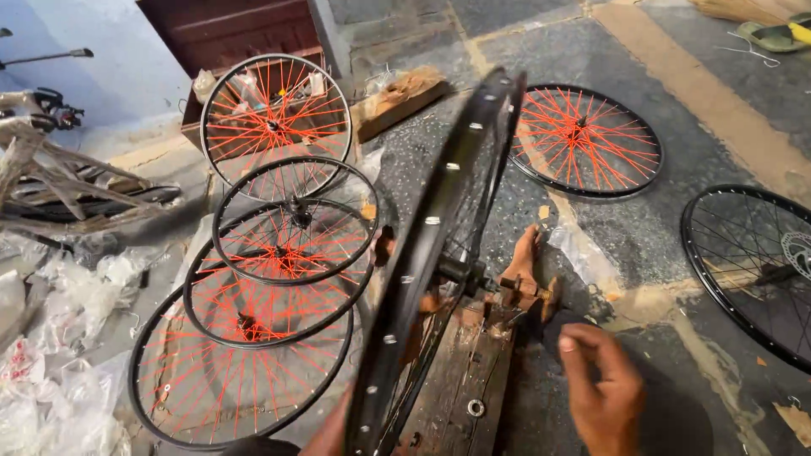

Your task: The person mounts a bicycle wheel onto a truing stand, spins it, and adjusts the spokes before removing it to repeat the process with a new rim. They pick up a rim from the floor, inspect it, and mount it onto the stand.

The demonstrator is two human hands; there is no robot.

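A black bicycle rim (439, 219) stands upright, seen edge-on, with its hub (460, 272) clamped on a rusty stand (515, 295) over a worn wooden block (460, 388). My left hand (331, 435) is low behind the rim's bottom edge, mostly hidden, and seems to touch the rim. My right hand (601, 390) hovers to the right of the wooden block, fingers curled, holding nothing that I can see. A bare foot (524, 253) rests by the stand.
Several black wheels with orange spokes (279, 253) lie stacked on the left, another (587, 139) lies flat on the stone floor at the back. A black-spoked wheel (752, 262) lies right. Crumpled plastic bags (59, 371) and bicycle parts fill the left side.
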